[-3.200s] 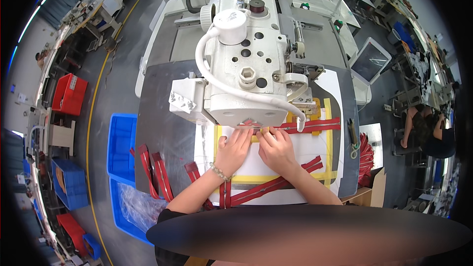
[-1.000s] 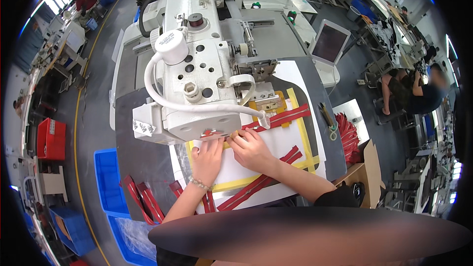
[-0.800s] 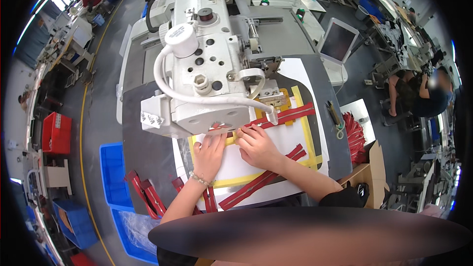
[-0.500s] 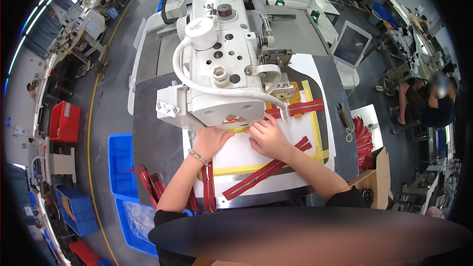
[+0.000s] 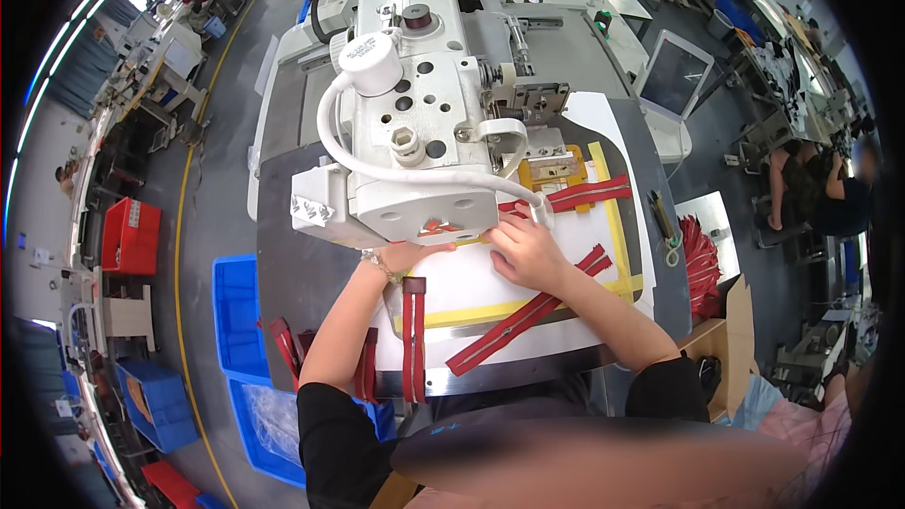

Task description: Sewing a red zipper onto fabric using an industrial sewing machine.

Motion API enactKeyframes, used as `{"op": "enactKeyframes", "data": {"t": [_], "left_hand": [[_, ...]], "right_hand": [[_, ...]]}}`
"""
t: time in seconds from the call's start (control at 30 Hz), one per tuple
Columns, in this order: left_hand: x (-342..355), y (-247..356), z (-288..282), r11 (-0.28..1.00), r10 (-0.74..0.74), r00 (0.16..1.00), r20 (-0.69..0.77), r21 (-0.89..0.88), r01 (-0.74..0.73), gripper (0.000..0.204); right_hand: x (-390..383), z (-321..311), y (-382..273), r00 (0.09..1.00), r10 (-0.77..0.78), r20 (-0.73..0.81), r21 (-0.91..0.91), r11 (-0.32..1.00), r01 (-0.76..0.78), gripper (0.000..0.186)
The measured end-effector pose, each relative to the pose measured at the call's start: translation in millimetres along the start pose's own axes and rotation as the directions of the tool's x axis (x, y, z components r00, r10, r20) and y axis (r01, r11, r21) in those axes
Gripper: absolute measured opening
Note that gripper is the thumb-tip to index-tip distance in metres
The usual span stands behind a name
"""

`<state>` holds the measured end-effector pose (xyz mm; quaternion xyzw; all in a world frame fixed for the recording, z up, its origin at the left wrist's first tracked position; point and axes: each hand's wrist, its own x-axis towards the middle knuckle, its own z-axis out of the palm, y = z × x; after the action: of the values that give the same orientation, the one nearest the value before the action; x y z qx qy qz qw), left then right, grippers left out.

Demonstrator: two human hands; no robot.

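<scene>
Under the white sewing machine head (image 5: pixel 424 193), both my hands work over a white template (image 5: pixel 471 287) edged with yellow tape. My right hand (image 5: pixel 530 253) is closed, its bent fingertips at the near edge of a red zipper (image 5: pixel 599 190) that runs out to the right from under the head. My left hand (image 5: pixel 415 255) reaches beneath the head's left side; its thumb stretches right, the other fingers are hidden. A second red zipper (image 5: pixel 500 335) lies slantwise below my right wrist. Another zipper (image 5: pixel 413 339) hangs over the front edge near my left forearm.
A brass-coloured clamp plate (image 5: pixel 556 170) sits behind the zipper. Scissors or snips (image 5: pixel 666 226) lie at the table's right. Beyond are a pile of red zippers (image 5: pixel 699 269), an open carton (image 5: pixel 735 339) and a screen (image 5: pixel 675 75). Blue bins (image 5: pixel 236 320) stand left; a person (image 5: pixel 839 188) sits right.
My left hand has slid further under the machine head, hiding its fingers. My right hand stays at the zipper, its fingers slightly shifted. The whole view has shifted a little.
</scene>
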<state>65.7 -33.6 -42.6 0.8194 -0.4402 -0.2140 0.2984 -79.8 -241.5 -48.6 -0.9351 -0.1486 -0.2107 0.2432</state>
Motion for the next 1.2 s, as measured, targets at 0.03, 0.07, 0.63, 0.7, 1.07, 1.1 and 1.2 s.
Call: {"op": "enactKeyframes", "data": {"t": [0.03, 0.07, 0.63, 0.7, 1.07, 1.1, 1.2], "left_hand": [[0, -2, 1, 1.0, 0.014, 1.0, -0.007, 0.017, -0.014, 0.051], [0, -3, 2, 0.999, 0.029, 0.999, -0.014, 0.034, -0.028, 0.051], [-18, 4, 14, 0.999, 0.035, 0.998, -0.059, 0.028, -0.033, 0.059], [-24, 5, 20, 0.978, 0.149, 0.981, -0.123, 0.165, -0.128, 0.062], [-38, -2, 48, 0.89, 0.204, 0.898, -0.389, 0.456, -0.005, 0.076], [-39, 0, 48, 0.89, 0.204, 0.897, -0.392, 0.456, -0.003, 0.076], [-40, 3, 47, 0.9, 0.171, 0.905, -0.389, 0.435, 0.018, 0.074]], "right_hand": [[0, 0, 0, 1.0, 0.025, 0.009, 0.029, 0.999, -0.025, 0.024], [0, 0, 0, 1.0, 0.023, 0.009, 0.032, 0.999, -0.023, 0.024], [-6, -4, -13, 0.999, -0.028, 0.031, -0.035, 0.999, 0.029, 0.022], [-13, -9, -19, 0.997, -0.035, 0.073, -0.049, 0.998, 0.039, 0.02], [-13, -11, -24, 0.996, -0.034, 0.088, -0.106, 0.993, 0.043, 0.021], [-13, -10, -23, 0.995, -0.036, 0.089, -0.107, 0.993, 0.046, 0.021], [-14, -8, -22, 0.996, -0.039, 0.078, -0.111, 0.993, 0.047, 0.02]]}}
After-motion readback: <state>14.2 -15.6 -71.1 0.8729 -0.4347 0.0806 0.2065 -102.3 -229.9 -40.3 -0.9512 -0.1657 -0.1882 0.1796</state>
